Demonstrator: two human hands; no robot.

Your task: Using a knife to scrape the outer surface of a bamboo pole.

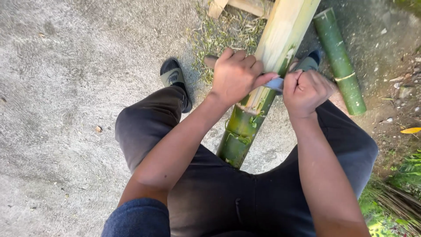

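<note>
- Green bamboo, a thick pole, runs slantwise between the person's knees, its lower cut end near the lap and its upper part leaving the top edge of the view.
- The pole's skin is shaved off above the hands, showing pale yellow wood; below them it is dark green with scraped patches.
- The left hand is a closed grip around a wooden handle, whose end sticks out to the left of the knuckles, the thumb lying across the pole.
- The right hand is a closed fist on the other side of the pole; whether it clamps the far end of the tool I cannot tell.
- A grey blade shows between the two hands, laid across the pole where the pale and green parts meet.
- A shorter green bamboo piece lies on the ground just right of the pole.
- Both feet wear dark slide sandals on a grey concrete floor.
- Thin green shavings are scattered near the top.
</note>
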